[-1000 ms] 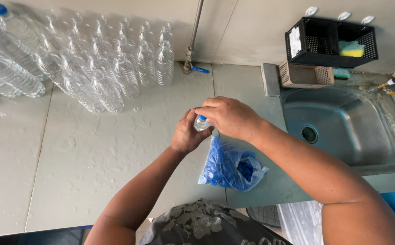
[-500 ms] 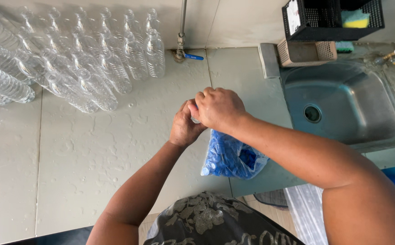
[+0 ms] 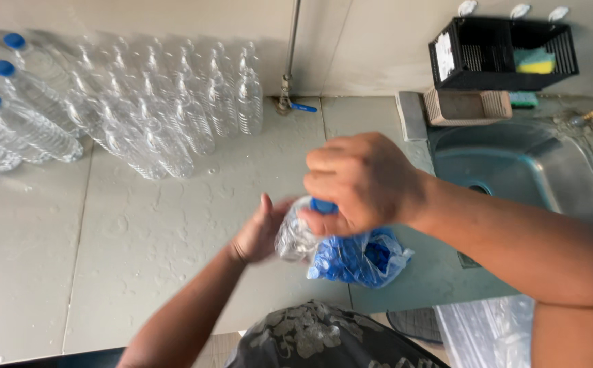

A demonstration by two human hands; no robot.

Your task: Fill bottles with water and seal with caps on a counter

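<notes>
Capping step: right hand point(image 3: 361, 182) fingers clamp a blue plastic cap point(image 3: 323, 205) onto a clear plastic bottle point(image 3: 295, 236) cupped by left hand point(image 3: 259, 232) over the counter's front edge; next needs a firm twist.

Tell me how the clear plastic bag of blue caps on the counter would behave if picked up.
The bag of blue caps looks thin and crinkled, so it would probably sag and flop rather than keep its shape. Its small loose caps would likely shift and bunch at the bottom. It seems light for its bulk, and its open top near the right hand might let caps spill if tipped.
</notes>
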